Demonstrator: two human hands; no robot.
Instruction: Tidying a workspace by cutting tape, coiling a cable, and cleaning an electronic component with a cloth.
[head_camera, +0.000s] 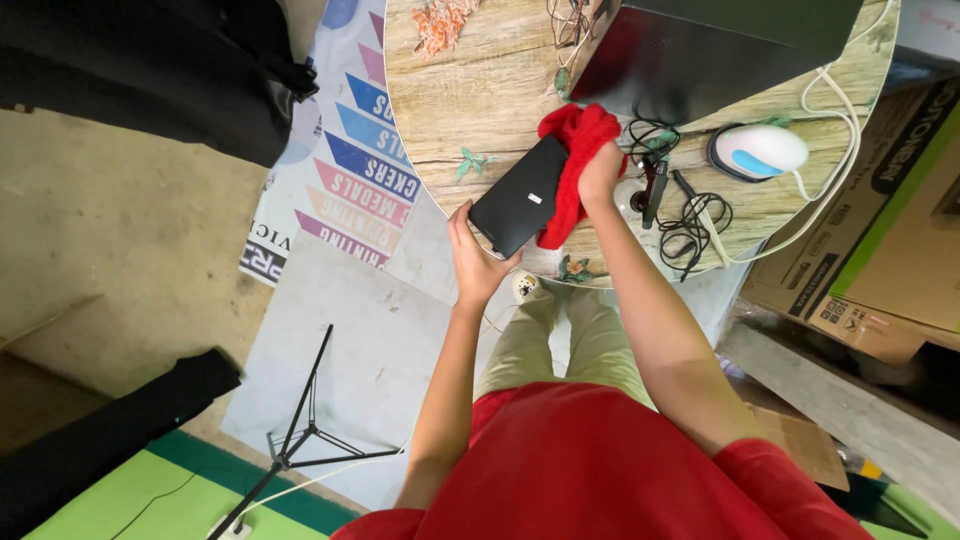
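A round wooden table (480, 90) was seen beyond both hands. A black laptop (690, 55) lay on it, past the right hand. A black tablet (520, 195) was held tilted at the table's near edge, between the hands. A red cloth (572, 150) was pressed against the tablet's right side. A white mouse (758, 152) and tangled black cables (690, 215) lay right of the right hand. The left hand (475, 262) was closed around the tablet's lower corner; the right hand (600, 170) was clenched on the cloth.
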